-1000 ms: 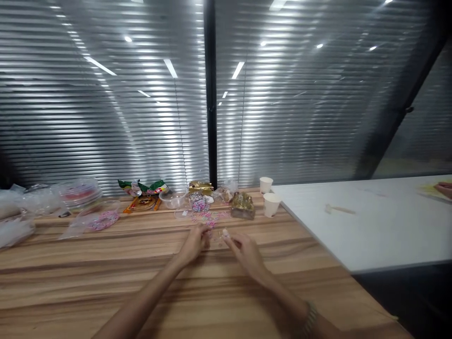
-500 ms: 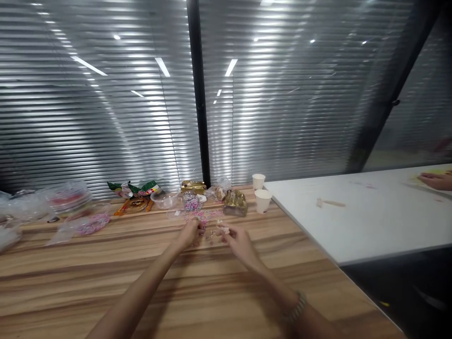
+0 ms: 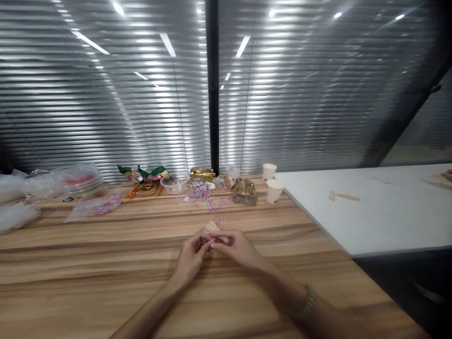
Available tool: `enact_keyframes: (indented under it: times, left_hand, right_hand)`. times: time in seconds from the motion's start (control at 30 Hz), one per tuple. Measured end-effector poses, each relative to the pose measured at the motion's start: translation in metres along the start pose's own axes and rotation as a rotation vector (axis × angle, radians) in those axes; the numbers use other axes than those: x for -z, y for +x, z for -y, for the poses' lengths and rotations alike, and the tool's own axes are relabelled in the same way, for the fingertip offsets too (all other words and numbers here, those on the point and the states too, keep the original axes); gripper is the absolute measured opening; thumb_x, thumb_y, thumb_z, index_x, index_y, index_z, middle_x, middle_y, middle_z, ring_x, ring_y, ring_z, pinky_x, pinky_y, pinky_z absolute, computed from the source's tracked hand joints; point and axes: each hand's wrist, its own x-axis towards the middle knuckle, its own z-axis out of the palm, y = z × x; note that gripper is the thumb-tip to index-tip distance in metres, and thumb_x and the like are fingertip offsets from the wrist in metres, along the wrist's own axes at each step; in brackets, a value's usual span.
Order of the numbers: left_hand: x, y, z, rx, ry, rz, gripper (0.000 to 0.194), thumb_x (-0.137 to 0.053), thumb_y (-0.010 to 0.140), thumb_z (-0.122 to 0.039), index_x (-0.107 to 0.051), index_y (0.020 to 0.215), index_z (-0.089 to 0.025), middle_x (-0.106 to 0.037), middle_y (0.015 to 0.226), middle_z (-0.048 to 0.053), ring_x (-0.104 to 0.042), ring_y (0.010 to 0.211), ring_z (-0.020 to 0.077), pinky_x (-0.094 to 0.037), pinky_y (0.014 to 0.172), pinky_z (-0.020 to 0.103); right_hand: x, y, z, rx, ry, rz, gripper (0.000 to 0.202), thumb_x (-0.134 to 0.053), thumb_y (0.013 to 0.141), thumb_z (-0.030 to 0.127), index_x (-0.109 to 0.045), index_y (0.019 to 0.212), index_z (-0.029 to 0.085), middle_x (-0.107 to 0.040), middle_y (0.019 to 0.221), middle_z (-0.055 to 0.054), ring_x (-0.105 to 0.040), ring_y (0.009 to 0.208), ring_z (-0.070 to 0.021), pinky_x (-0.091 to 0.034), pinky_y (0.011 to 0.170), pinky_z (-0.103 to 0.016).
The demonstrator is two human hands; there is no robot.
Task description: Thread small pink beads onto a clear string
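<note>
My left hand (image 3: 191, 256) and my right hand (image 3: 236, 247) meet over the wooden table (image 3: 106, 263), fingertips touching. Together they pinch a small pale object (image 3: 212, 227) with tiny pink and purple pieces between the fingers; what exactly it is stays unclear. Loose pink and purple paper clips (image 3: 210, 203) lie scattered on the table just beyond the hands. A small clear cup of clips (image 3: 199, 188) stands behind them.
Along the blinds stand two white paper cups (image 3: 274, 190), a gold wrapper (image 3: 244, 192), a clear bowl (image 3: 173, 185), snack packets (image 3: 144, 173) and plastic bags (image 3: 81, 181). A white table (image 3: 370, 212) adjoins on the right, with another person's hand (image 3: 447, 175) at its far end.
Both hands have drawn back toward me from the clip pile and come together, now holding the small pale object between them. The view has shifted slightly.
</note>
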Motion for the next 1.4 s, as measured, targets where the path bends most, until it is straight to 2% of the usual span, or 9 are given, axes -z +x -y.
enact_keyframes:
  times: [0.2,0.4,0.57,0.73,0.93,1.03,1.1,1.27,1.4]
  left_hand:
    - [0.001,0.000,0.002,0.000,0.034,-0.041,0.017,-0.055,0.075,-0.031,-0.058,0.073,-0.015,-0.061,0.072,0.004,-0.056,0.070,0.0160,-0.044,0.068,0.027]
    - [0.001,-0.002,0.010,-0.018,0.153,-0.024,0.014,-0.053,0.077,-0.028,-0.056,0.072,-0.015,-0.058,0.073,0.003,-0.054,0.070,0.0158,-0.042,0.066,0.026]
    - [0.002,-0.003,0.005,-0.023,0.242,0.160,0.018,-0.050,0.079,-0.031,-0.055,0.071,-0.015,-0.053,0.077,0.003,-0.048,0.072,0.0150,-0.038,0.067,0.025]
    - [0.003,-0.002,-0.014,-0.030,-0.069,0.319,0.022,-0.050,0.080,-0.036,-0.054,0.072,-0.016,-0.050,0.081,0.002,-0.044,0.079,0.0143,-0.036,0.072,0.023]
    - [0.000,-0.001,-0.012,0.393,-0.618,0.373,0.026,-0.056,0.076,-0.039,-0.053,0.071,-0.014,-0.043,0.064,-0.002,-0.039,0.050,0.0059,-0.025,0.044,0.017]
    - [0.002,0.001,-0.006,0.442,-0.707,0.292,0.023,-0.059,0.074,-0.036,-0.058,0.073,-0.013,-0.039,0.057,-0.004,-0.028,0.041,0.0023,-0.018,0.039,0.016]
    - [0.005,0.002,-0.003,0.417,-0.716,0.192,0.022,-0.059,0.074,-0.034,-0.062,0.081,-0.013,-0.047,0.059,-0.003,-0.027,0.039,0.0015,-0.020,0.039,0.016]
    - [0.011,0.005,-0.002,0.319,-0.597,0.029,0.028,-0.065,0.068,-0.033,-0.068,0.086,-0.012,-0.054,0.057,-0.002,-0.023,0.036,0.0002,-0.030,0.042,0.018]
    - [0.010,0.006,-0.004,0.344,-0.481,-0.068,0.038,-0.071,0.060,-0.036,-0.069,0.090,-0.013,-0.059,0.055,0.000,-0.028,0.035,0.0014,-0.028,0.038,0.019]
  right_hand:
    - [-0.004,-0.004,-0.003,0.018,-0.136,-0.105,0.018,-0.058,0.078,0.031,-0.068,0.080,0.016,-0.064,0.079,-0.005,-0.056,0.073,-0.0159,-0.042,0.069,-0.026]
    - [-0.006,-0.007,-0.005,0.117,-0.288,-0.075,0.013,-0.052,0.079,0.020,-0.064,0.075,0.017,-0.060,0.072,-0.003,-0.053,0.068,-0.0138,-0.040,0.062,-0.023]
    - [-0.004,-0.009,-0.008,0.189,-0.447,-0.123,0.009,-0.052,0.074,0.013,-0.059,0.070,0.017,-0.056,0.071,-0.002,-0.051,0.067,-0.0135,-0.039,0.064,-0.024]
    - [0.001,-0.005,-0.006,0.148,-0.449,-0.228,0.009,-0.051,0.072,0.014,-0.059,0.068,0.016,-0.056,0.066,-0.002,-0.050,0.062,-0.0135,-0.039,0.059,-0.024]
    - [-0.002,-0.005,-0.006,0.029,-0.294,-0.294,0.009,-0.055,0.069,0.017,-0.062,0.074,0.015,-0.061,0.073,-0.004,-0.053,0.063,-0.0146,-0.042,0.058,-0.024]
    - [-0.001,-0.006,-0.002,-0.017,-0.146,-0.163,0.018,-0.058,0.073,0.029,-0.064,0.083,0.016,-0.063,0.079,-0.005,-0.055,0.069,-0.0159,-0.043,0.062,-0.025]
    - [0.002,-0.006,0.003,-0.039,-0.049,-0.073,0.023,-0.054,0.078,0.036,-0.064,0.085,0.017,-0.063,0.077,-0.004,-0.055,0.067,-0.0152,-0.043,0.062,-0.026]
    - [0.009,-0.004,0.010,-0.078,0.198,-0.093,0.032,-0.048,0.081,0.046,-0.056,0.071,0.016,-0.056,0.062,-0.001,-0.052,0.056,-0.0123,-0.042,0.057,-0.025]
    - [0.001,-0.005,0.003,-0.113,0.479,-0.044,0.034,-0.051,0.080,0.047,-0.049,0.099,0.019,-0.058,0.068,-0.001,-0.053,0.054,-0.0118,-0.040,0.054,-0.025]
